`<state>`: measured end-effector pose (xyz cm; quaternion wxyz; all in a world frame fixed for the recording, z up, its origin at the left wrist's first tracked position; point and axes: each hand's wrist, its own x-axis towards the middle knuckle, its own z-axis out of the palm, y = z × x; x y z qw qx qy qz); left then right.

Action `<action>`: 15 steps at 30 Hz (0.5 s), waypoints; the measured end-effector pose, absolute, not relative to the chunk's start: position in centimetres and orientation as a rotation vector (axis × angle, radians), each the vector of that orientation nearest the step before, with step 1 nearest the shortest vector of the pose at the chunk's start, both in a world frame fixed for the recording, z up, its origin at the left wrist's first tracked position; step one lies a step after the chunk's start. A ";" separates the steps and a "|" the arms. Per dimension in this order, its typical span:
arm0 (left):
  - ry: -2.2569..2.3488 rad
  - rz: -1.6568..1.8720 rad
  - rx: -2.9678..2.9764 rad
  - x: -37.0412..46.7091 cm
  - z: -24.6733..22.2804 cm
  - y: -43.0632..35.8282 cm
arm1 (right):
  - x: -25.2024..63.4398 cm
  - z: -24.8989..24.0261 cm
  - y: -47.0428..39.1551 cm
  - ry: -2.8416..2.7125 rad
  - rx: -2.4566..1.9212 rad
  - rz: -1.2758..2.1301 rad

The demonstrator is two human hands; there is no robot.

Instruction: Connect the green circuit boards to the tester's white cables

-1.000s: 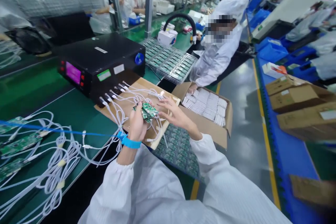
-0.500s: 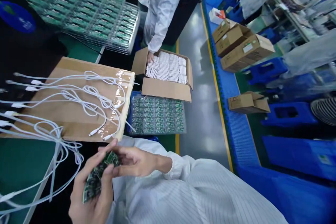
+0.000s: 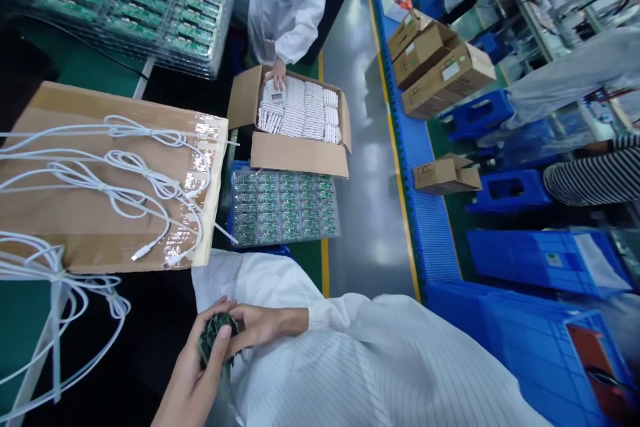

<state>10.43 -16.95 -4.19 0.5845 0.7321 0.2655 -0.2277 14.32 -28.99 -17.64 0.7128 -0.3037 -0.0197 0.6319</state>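
A small bunch of green circuit boards (image 3: pixel 213 332) is between my two hands, low in the view, in front of the white striped coat. My left hand (image 3: pixel 193 373) comes up from the bottom edge, its fingers and thumb wrapped round the boards. From the right, my right hand (image 3: pixel 257 328) reaches in with its fingers closed on their right side, and its fingertips are partly hidden. Above and to the left, coiled white cables (image 3: pixel 145 173) lie on a taped brown carton (image 3: pixel 100 213). Trays of green boards (image 3: pixel 285 207) sit above my right hand.
Another person's hand (image 3: pixel 278 73) rests on white parts in an open carton (image 3: pixel 300 151). Stacked clear trays (image 3: pixel 150 7) of boards are at the upper left. Brown boxes (image 3: pixel 445 80) stand on a blue strip at the right, near blue bins (image 3: pixel 540 257). White cables hang at the left.
The view has shifted, so the carton and trays appear further left. My hands have come closer together round the boards, which are now more covered. The other person's hand now touches a white part lying flat.
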 end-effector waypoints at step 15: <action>0.769 -0.438 1.711 9.8 -4.8 -14.3 | 27.9 -26.2 -46.4 1.207 -1.260 0.209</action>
